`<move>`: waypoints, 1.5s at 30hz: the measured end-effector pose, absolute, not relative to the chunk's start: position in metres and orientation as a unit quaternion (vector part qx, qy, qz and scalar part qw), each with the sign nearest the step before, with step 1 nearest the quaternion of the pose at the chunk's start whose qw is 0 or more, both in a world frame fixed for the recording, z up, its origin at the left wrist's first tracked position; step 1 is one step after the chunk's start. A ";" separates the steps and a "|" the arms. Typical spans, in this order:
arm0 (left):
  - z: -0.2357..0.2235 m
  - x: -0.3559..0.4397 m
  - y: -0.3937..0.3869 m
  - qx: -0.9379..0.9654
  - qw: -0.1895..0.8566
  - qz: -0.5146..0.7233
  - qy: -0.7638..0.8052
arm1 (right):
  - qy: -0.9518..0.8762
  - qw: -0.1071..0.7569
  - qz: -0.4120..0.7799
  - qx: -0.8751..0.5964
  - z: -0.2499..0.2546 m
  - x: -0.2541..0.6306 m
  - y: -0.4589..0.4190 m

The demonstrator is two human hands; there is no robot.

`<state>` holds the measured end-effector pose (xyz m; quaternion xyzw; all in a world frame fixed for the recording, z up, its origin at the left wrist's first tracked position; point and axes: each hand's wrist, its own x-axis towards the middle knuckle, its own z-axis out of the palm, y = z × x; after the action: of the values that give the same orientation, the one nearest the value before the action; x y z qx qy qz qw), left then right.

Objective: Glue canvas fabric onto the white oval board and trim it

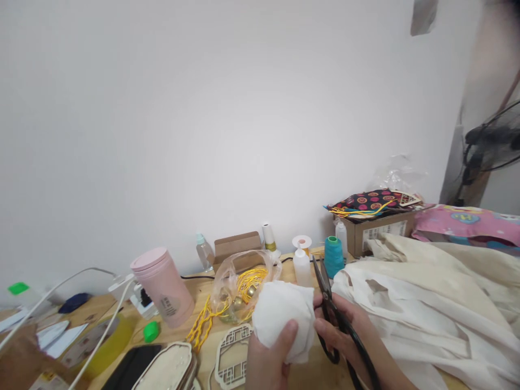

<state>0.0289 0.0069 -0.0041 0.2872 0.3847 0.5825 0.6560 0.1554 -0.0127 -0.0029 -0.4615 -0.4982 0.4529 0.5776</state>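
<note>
Black-handled scissors (328, 301) are held above the wooden table (203, 287), near its middle, just right of a rounded stack of thin white material (284, 314). Their long axis runs obliquely, from the handles at the near right to the blade tips at the far left; the tips point away from the person, toward the wall (260, 119), and the blades are slightly parted. The right hand (349, 327) is partly closed, its fingers curled about the scissors close to the pivot and upper handles. The left hand (272, 352) is closed on the white material, thumb laid flat across the near face; its other fingers are mostly hidden. The material is roughly round, with uneven edges and no evident long axis. Beyond the blades, a white squeeze bottle (301, 266) stands to the left and a cone of teal thread (333, 258) to the right. A clear plastic bag (227, 271) with yellow cords (252, 279) lies left of the material, a pale lattice frame (232, 357) nearer, and heaped cream and white cloth (426, 292) covers the right side.
</note>
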 end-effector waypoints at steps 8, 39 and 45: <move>-0.011 0.030 0.010 0.399 0.538 0.632 0.389 | -0.429 0.616 0.425 -0.506 0.005 0.161 -0.017; -0.007 0.029 0.007 0.316 0.740 0.520 0.287 | -0.487 0.586 0.460 -0.456 0.002 0.162 -0.015; 0.004 0.019 0.011 0.238 0.693 0.604 0.315 | -0.606 0.526 0.398 -0.444 0.000 0.163 -0.013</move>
<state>0.0186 0.0108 0.0039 0.2380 0.3148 0.6036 0.6928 0.1633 -0.0134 0.0001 -0.4443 -0.6064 0.3977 0.5260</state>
